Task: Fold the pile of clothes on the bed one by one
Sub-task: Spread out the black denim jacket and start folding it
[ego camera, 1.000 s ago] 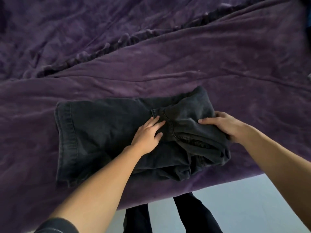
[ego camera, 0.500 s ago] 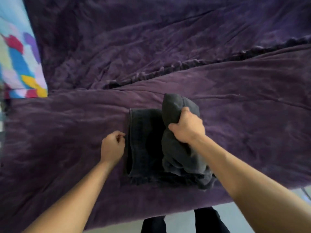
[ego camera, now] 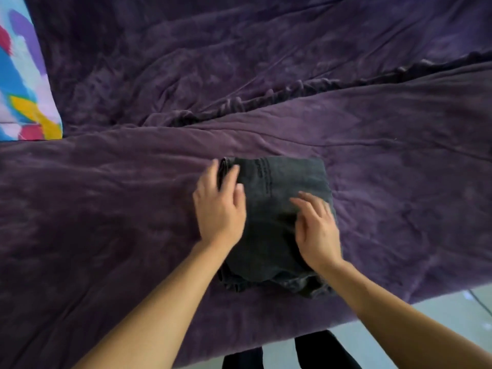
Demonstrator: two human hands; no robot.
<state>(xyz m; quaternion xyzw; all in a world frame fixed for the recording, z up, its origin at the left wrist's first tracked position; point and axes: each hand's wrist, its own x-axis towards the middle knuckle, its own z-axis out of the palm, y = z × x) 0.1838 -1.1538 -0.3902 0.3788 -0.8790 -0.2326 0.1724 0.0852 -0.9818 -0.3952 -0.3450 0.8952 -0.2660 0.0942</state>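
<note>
Left hand (ego camera: 218,209) and right hand (ego camera: 316,230), grips spread flat, press folded jeans (ego camera: 287,179)

The left hand (ego camera: 218,209), blurred by motion, covers the 9 o'clock edge of the folded dark garment (ego camera: 279,187). At 10 o'clock a multicoloured fabric (ego camera: 24,83) is cut off by the frame; its kind is unclear.

The folded garment (ego camera: 282,187) looked to me like faded charcoal denim, matt and slightly coarse, with raised stitching along one seam. The purple bedcover (ego camera: 399,182) read as plush, velvety cloth with a faint sheen, and the multicoloured fabric (ego camera: 24,89) beside it looked smooth and printed.
</note>
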